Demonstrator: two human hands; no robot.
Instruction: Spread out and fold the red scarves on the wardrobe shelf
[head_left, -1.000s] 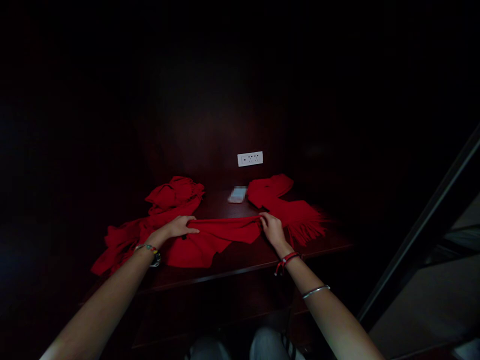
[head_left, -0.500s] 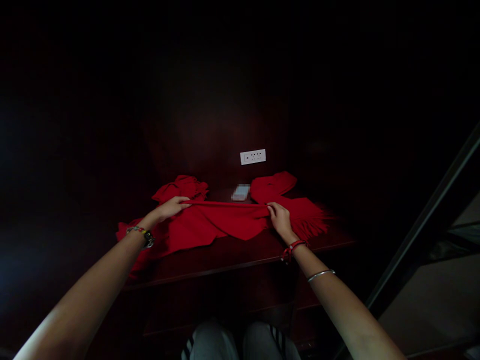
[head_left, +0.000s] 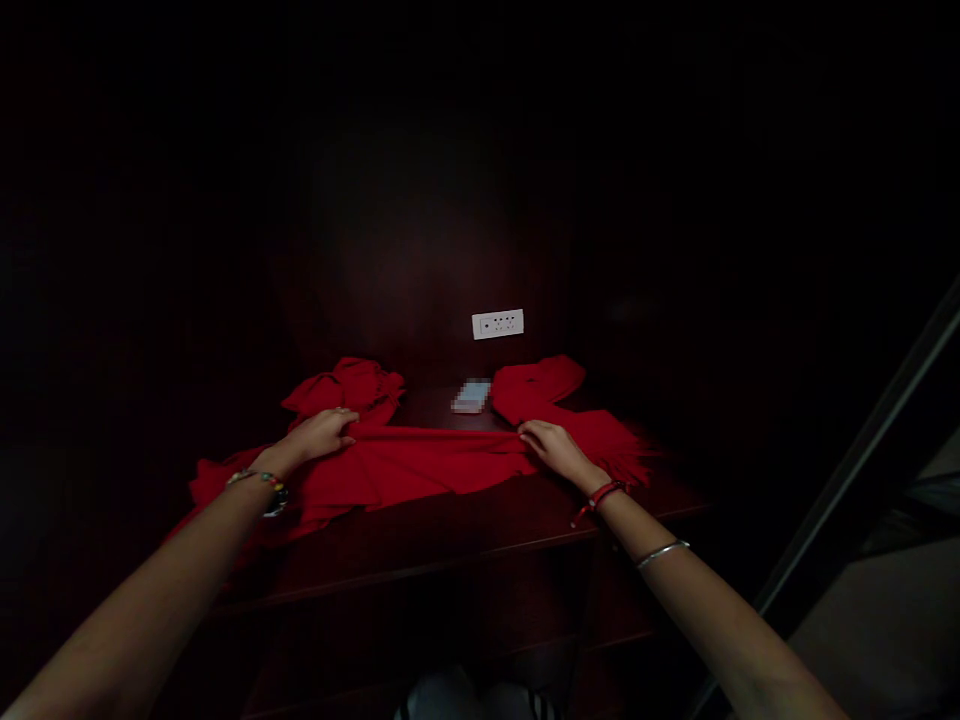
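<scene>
A red fringed scarf (head_left: pixel 427 465) lies spread across a dark wooden shelf, its far edge drawn nearly straight between my two hands. At the left end of that edge, my left hand (head_left: pixel 319 435) grips the cloth between thumb and fingers. My right hand (head_left: pixel 555 448) pinches the other end of the edge, beside the fringe (head_left: pixel 626 455). Bunched red cloth (head_left: pixel 341 385) sits behind my left hand, and a looped red fold (head_left: pixel 544 378) lies behind my right. Whether these are all one piece I cannot tell.
A small pale item (head_left: pixel 472 396), blurred out, rests on the shelf (head_left: pixel 435 555) between the red folds. The back wall has a white power socket (head_left: pixel 498 324). A dark frame edge (head_left: pixel 847 500) slants along the right side. My knees are below the shelf.
Both hands have come lower, laying the stretched edge closer to the shelf. The left hand has also shifted left, and the cloth's near side has flattened and spread leftward. The view has tilted slightly.
</scene>
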